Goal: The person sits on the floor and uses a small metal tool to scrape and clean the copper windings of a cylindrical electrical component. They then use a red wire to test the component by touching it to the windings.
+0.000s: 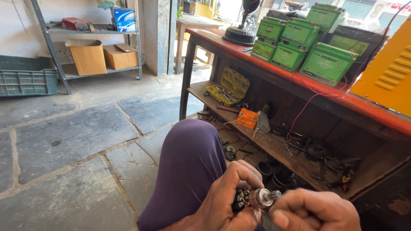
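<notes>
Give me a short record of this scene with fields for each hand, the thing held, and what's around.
left hand: grips the small metal part from the left
right hand: fingers at the part's shaft end
held thing: small metal part with a splined shaft
bench top: green boxes on the red-edged bench
lower shelf: yellow socket set, orange case

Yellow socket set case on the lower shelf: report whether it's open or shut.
Open: the yellow case has its lid raised, with sockets showing inside.

Sunlit stone-slab floor (77,145), metal shelving (92,47), red-topped wooden workbench (274,70).
</notes>
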